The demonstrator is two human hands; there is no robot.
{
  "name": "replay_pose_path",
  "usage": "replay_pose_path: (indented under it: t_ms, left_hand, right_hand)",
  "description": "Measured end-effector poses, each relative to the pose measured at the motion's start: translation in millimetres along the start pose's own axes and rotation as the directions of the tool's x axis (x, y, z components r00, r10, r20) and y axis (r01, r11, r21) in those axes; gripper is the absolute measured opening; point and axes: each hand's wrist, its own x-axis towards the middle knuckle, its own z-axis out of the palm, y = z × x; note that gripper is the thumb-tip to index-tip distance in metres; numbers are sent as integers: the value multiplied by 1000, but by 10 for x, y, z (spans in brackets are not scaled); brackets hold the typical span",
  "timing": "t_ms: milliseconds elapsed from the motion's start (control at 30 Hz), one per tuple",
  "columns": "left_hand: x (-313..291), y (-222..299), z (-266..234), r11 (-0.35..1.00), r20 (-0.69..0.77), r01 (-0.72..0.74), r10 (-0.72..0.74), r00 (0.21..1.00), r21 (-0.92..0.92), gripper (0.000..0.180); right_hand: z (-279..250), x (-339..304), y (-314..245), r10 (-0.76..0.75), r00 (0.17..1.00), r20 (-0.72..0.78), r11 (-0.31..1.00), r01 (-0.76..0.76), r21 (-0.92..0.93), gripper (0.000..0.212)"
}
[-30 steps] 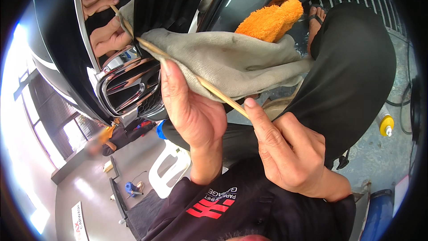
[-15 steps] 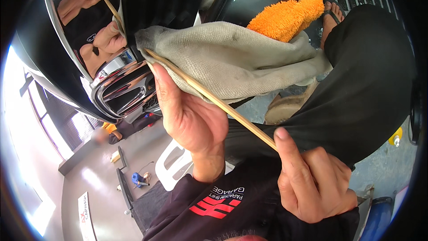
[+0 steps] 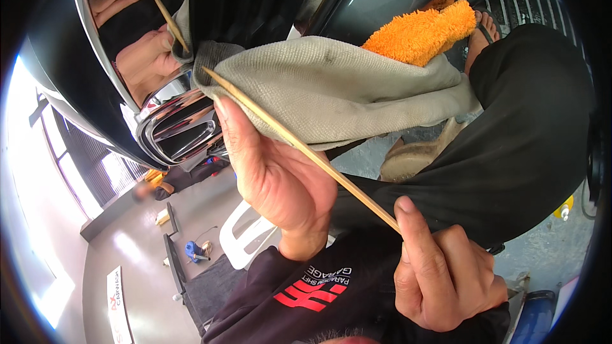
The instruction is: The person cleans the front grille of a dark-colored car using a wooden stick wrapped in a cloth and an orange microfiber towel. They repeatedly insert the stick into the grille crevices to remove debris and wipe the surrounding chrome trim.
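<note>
My left hand (image 3: 274, 172) grips a grey cloth (image 3: 319, 95), its thumb along the near edge and its other fingers hidden behind the fabric. A thin, pointed wooden stick (image 3: 306, 151) runs slantwise across the cloth and past my left palm. Its rear end is in my right hand (image 3: 446, 274), index finger stretched along it and the other fingers curled. The stick's tip lies over the cloth's far left corner, close to a chrome-framed badge (image 3: 185, 130) and a glossy black car panel (image 3: 108, 44) that mirrors both hands.
An orange microfibre cloth (image 3: 421, 32) lies against the grey cloth, near my dark-trousered leg (image 3: 523, 134). Dark car bodywork (image 3: 363, 0) rises beyond. A white plastic chair (image 3: 242, 236), a blue tool (image 3: 194, 251) and a person (image 3: 185, 178) are at the left; a floor grate (image 3: 535, 9) is far right.
The view has shifted slightly. The stick's tip now shows more plainly on top of the cloth's corner, and my right hand sits a little lower. Both grips are the same.
</note>
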Motion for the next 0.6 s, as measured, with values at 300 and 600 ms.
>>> replay_pose_path:
  t_ms: [300,600]
  left_hand:
    - [27,-80,179,995,-106,-7,18,994,101,39]
    - [38,-95,189,993,-124,-21,35,992,116,33]
  right_hand:
    - [48,122,-42,23,1000,-19,997,-25,-73,38]
    - [16,383,-8,-40,999,-4,999,40,1,42]
